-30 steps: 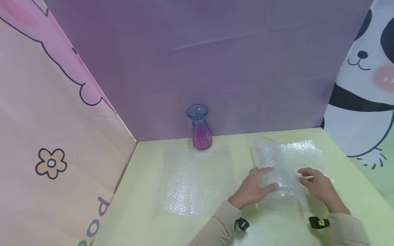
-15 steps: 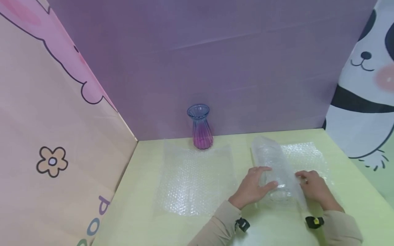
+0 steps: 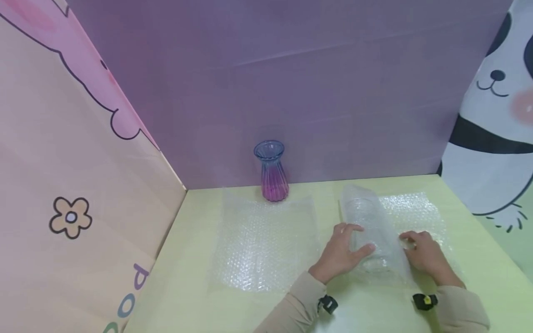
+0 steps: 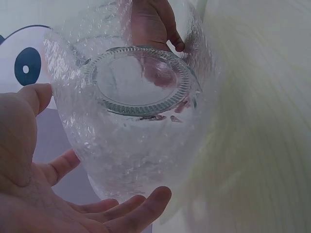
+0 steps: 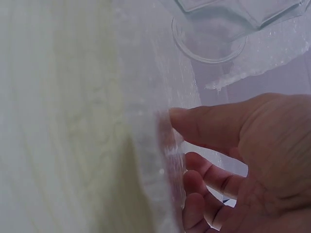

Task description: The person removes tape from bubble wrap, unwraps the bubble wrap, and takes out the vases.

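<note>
A clear glass vessel (image 3: 372, 263) lies on its side under a folded layer of bubble wrap (image 3: 366, 208), its ribbed round base (image 4: 141, 80) turned to the left wrist view. My left hand (image 3: 339, 254) rests on the vessel's left side, thumb and fingers spread against the wrap. On the other side my right hand (image 3: 429, 256) pinches the raised edge of the wrap; in the right wrist view the thumb (image 5: 209, 121) is at this edge and the other fingers are curled. A flat part of bubble wrap (image 3: 416, 212) extends behind the right hand.
Another bubble wrap sheet (image 3: 266, 245) lies flat on the pale table (image 3: 179, 277) at the left. Behind it stands a blue and pink ribbed glass vase (image 3: 273, 173), close to the purple back wall (image 3: 266, 74). Printed panels flank the table.
My right hand has moved slightly left with the wrap edge, closer to the vessel. The left hand has stayed nearly in place on it. The head view has shifted slightly.
</note>
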Demonstrator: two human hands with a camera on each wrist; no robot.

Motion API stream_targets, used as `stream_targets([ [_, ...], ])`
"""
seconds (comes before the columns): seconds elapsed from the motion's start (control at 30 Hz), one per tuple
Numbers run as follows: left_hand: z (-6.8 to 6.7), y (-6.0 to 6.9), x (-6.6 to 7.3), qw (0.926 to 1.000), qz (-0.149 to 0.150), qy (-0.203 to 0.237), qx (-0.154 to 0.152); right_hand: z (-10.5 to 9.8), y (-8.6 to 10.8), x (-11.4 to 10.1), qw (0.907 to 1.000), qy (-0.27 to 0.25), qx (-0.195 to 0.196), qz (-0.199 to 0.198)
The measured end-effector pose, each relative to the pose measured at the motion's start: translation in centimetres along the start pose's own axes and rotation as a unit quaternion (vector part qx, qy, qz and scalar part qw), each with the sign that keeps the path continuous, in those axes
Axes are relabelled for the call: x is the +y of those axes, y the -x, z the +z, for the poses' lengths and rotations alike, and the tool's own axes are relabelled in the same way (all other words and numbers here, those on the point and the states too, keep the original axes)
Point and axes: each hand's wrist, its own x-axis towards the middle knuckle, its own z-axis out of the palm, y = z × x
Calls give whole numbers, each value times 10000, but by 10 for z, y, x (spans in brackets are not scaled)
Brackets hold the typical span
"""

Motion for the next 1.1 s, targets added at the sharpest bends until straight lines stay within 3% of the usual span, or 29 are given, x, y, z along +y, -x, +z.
stream_targets([
  [0.43,-1,2,3,9998,85,-70,153,1,1,0,10000,-24,43,-12],
  [0.6,-2,3,2,9963,571,-592,250,0,1,0,10000,-48,15,-13],
  [0.77,-3,2,3,9842,1124,-1348,224,1,1,1,9999,-46,64,-96],
  [1.1,-5,4,5,9764,1284,-1735,-5,1,0,1,9999,-27,120,-90],
])
